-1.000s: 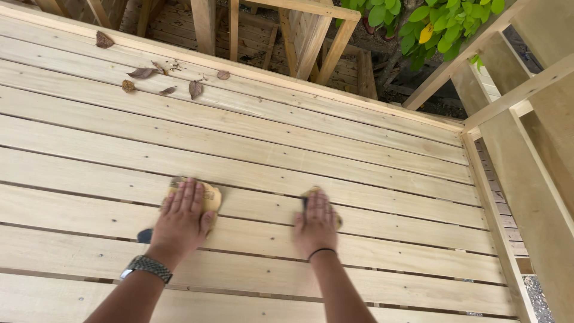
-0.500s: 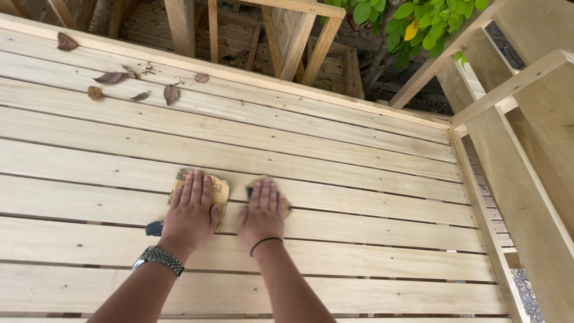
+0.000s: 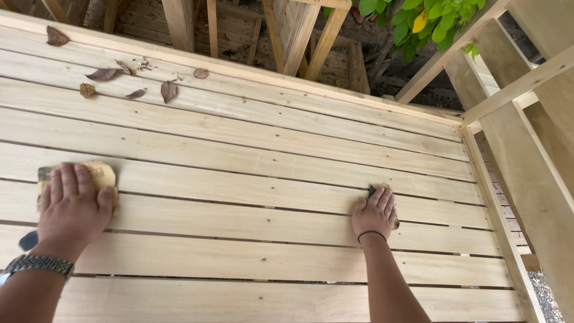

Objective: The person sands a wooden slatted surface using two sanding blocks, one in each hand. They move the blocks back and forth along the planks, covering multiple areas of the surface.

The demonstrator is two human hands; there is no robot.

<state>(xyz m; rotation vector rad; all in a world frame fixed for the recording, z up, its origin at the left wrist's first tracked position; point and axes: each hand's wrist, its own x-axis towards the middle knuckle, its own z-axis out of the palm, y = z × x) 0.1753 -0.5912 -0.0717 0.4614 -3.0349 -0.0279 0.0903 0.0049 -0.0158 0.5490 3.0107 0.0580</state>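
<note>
- Sandpaper sheet (image 3: 98, 176) lay flat under the left hand (image 3: 72, 206), pressed onto the plank deck (image 3: 251, 161).
- Right hand (image 3: 375, 212), well apart, pressed flat on a smaller sandpaper piece (image 3: 382, 189).

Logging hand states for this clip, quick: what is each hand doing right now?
Left hand: flat, fingers spread, pressing a tan sanding pad onto the boards.
Right hand: flat over a small, mostly hidden pad.

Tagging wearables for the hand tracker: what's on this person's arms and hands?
Both forearms are bare, with no sleeves or gloves. The left hand has a silver metal link-bracelet wristwatch at its wrist. The right hand has a thin black band around its wrist. No rings visible.
</note>
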